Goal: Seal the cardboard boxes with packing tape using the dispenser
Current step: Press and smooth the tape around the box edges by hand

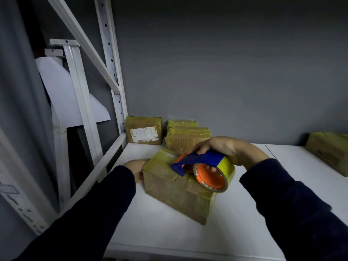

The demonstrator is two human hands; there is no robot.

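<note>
Cardboard under yellowish tape: box (177, 194) lying between the two hands on the white shelf (169, 232), touched at its left end by the left hand (135, 166). Cannot tell whether curled round that end or pressed flat against it, with sleeve and box hiding most of the fingers. Gripped by the right hand (229, 149): blue and orange tape dispenser (195, 162), held down on the box top, thumb on the blue handle, fingertips showing inside the orange core of the yellow tape roll (228, 170).

Likely trouble from here: a skewed strip, caused by pulling slightly off the box's length; wrinkles or a lifted edge, caused by letting the roll ride up off the cardboard; a sliding box, caused by too light a brace at the left end on a smooth shelf. Also possible: a nick from the cutter, given the left hand just beyond the nose.

Pointing leftward, toward the left hand: the dispenser's blue nose, roll trailing on the right-hand side. Long axis roughly left to right, close to the box's own length, itself slanted from beside the left hand down toward the right sleeve.

Beyond the hands, against the wall: a labelled box (144, 129) and a taped box (188, 136). Well off to the right of the right hand: a further box (331, 149).
</note>
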